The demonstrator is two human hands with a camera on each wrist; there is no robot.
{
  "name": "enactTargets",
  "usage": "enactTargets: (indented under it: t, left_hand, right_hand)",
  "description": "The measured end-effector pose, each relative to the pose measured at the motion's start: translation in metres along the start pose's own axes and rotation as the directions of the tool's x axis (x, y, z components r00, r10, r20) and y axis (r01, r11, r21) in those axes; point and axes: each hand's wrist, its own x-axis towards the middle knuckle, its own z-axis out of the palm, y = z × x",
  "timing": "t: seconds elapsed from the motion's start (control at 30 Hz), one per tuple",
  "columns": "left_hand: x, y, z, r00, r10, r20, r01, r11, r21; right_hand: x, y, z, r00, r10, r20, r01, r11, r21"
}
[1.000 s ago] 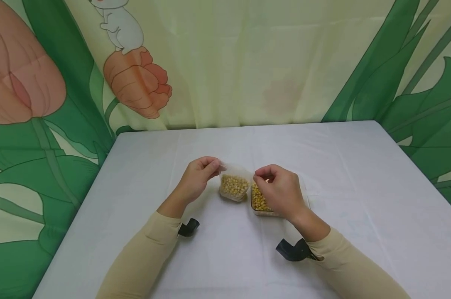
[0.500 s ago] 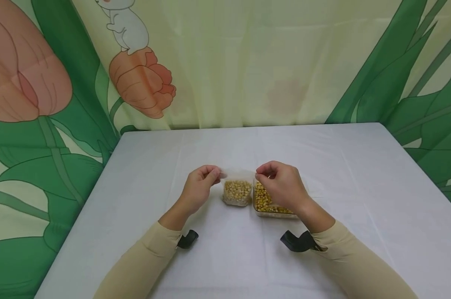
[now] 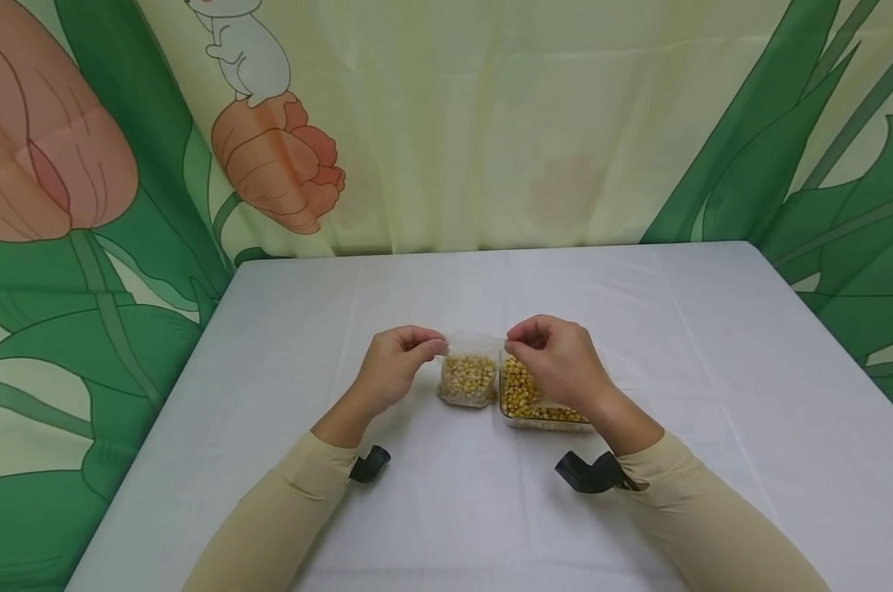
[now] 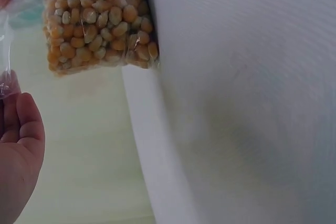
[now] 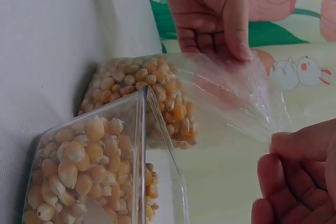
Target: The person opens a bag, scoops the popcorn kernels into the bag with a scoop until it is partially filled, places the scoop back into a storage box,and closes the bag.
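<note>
A clear plastic bag (image 3: 469,378) with corn kernels in its lower part stands on the white table. My left hand (image 3: 390,366) pinches the bag's upper left edge between thumb and fingers. At the opposite upper corner, my right hand (image 3: 561,358) pinches the film, which the right wrist view shows stretched between both hands. Beside the bag, partly under my right hand, a clear rectangular container (image 5: 142,156) holds more yellow kernels. In the left wrist view the kernels (image 4: 100,24) fill the bag's bottom in a block shape.
A white cloth (image 3: 446,510) covers the table, its far edge meeting a curtain (image 3: 476,131) printed with tulips, leaves and a rabbit. Black curved pieces (image 3: 593,473) stick out from both sleeve cuffs, close over the cloth.
The bag was tilted a second ago and now stands upright, its top drawn level between both hands. Over the last half second the left hand has shifted slightly inward along the bag's edge.
</note>
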Motion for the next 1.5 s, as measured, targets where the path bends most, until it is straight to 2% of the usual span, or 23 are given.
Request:
enactTargets:
  t: [0.2, 0.33, 0.43, 0.57, 0.77, 0.97, 1.23, 1.5]
  left_hand:
    - [-0.001, 0.001, 0.001, 0.999, 0.052, -0.011, -0.051, 0.997, 0.061]
    - [-0.002, 0.001, 0.003, 0.996, 0.085, 0.004, -0.085, 0.992, 0.088]
    - [-0.004, 0.000, 0.003, 0.994, 0.104, 0.018, -0.106, 0.991, 0.085]
    - [-0.004, -0.001, 0.004, 0.990, 0.139, 0.027, -0.140, 0.987, 0.073]
    - [-0.004, 0.001, 0.003, 0.987, 0.162, 0.022, -0.163, 0.984, 0.069]
    - [-0.004, 0.002, 0.001, 0.985, 0.171, 0.014, -0.171, 0.981, 0.088]
    - [-0.003, 0.001, 0.003, 0.986, 0.166, -0.002, -0.165, 0.983, 0.083]
    - [-0.006, 0.002, 0.006, 0.986, 0.166, -0.023, -0.163, 0.981, 0.101]
  right_hand:
    - [0.004, -0.003, 0.001, 0.997, -0.036, 0.066, 0.036, 0.999, 0.007]
    - [0.010, -0.012, 0.007, 0.989, -0.076, 0.127, 0.083, 0.995, -0.054]
    - [0.015, -0.022, 0.015, 0.980, -0.144, 0.141, 0.164, 0.976, -0.147]
    - [0.022, -0.033, 0.025, 0.964, -0.220, 0.148, 0.248, 0.944, -0.216]
    - [0.028, -0.039, 0.035, 0.958, -0.239, 0.160, 0.271, 0.935, -0.230]
    - [0.028, -0.038, 0.039, 0.954, -0.272, 0.129, 0.295, 0.928, -0.229]
    - [0.031, -0.039, 0.040, 0.966, -0.233, 0.115, 0.253, 0.945, -0.207]
    - [0.027, -0.041, 0.035, 0.970, -0.203, 0.134, 0.228, 0.951, -0.210]
